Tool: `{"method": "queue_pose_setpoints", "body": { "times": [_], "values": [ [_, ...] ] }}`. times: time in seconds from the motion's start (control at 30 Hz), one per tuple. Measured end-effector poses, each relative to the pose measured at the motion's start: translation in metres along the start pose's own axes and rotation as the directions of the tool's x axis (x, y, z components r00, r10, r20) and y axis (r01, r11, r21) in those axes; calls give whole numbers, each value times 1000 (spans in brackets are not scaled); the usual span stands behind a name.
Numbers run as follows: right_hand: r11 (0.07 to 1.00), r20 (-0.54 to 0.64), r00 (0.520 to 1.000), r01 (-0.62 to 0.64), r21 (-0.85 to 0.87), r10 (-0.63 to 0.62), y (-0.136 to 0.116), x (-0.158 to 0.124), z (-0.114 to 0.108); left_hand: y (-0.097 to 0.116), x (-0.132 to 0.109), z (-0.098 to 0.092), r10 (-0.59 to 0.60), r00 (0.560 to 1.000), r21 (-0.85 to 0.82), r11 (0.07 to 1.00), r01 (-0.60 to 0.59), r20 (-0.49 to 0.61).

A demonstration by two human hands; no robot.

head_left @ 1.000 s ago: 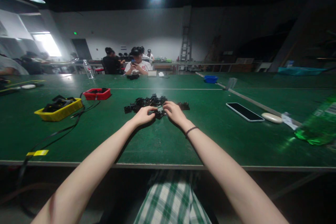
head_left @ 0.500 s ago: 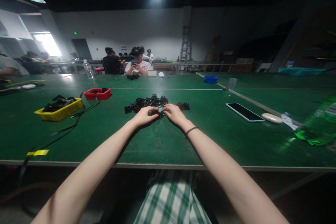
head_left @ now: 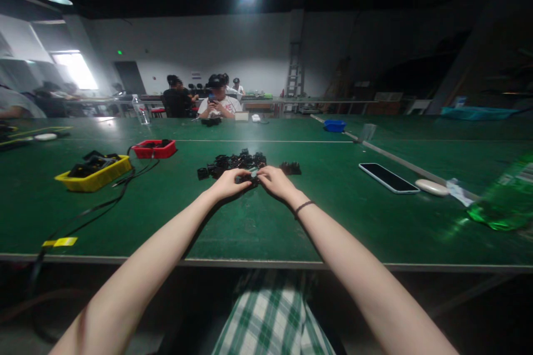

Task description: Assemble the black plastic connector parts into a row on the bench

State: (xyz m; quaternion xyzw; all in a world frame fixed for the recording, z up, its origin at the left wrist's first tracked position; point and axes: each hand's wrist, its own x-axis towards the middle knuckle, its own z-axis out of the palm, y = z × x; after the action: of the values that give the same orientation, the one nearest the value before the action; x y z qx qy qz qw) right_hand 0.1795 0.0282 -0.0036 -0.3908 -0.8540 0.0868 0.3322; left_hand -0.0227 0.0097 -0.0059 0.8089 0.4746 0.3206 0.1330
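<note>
Just in front of a pile of black parts [head_left: 229, 163] on the green table, my left hand [head_left: 230, 182] is closed round a small black part [head_left: 252, 181]. My right hand [head_left: 275, 180] meets it from the other side, thumb and fingers pinched at the part's right end. Whether the right fingers hold a separate small piece is too small to tell. A short row of black parts [head_left: 290, 168] lies right behind my right hand.
To the left stand a yellow bin [head_left: 94, 178] and a red bin [head_left: 155, 150] holding black parts, with a black cable [head_left: 120, 194] alongside. At right lie a phone [head_left: 388, 178], a pale oval object [head_left: 432, 187] and a green bottle [head_left: 503, 197]. A person [head_left: 219, 102] sits across the table.
My right fingers have shifted very slightly at the part's right end. My left hand and the pile stay where they were.
</note>
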Motion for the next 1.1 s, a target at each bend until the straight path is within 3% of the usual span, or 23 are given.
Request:
{"method": "queue_pose_setpoints", "body": {
  "times": [0.23,1.1],
  "values": [
    [999,27,999,-34,4,34,-4,-1,-2,-2,1,0,18,1000,1,1000,-18,-2],
    [998,36,999,29,-51,-27,-6,-4,-5,0,0,-1,-45,999,-24,999,44,-16]
  ]
}}
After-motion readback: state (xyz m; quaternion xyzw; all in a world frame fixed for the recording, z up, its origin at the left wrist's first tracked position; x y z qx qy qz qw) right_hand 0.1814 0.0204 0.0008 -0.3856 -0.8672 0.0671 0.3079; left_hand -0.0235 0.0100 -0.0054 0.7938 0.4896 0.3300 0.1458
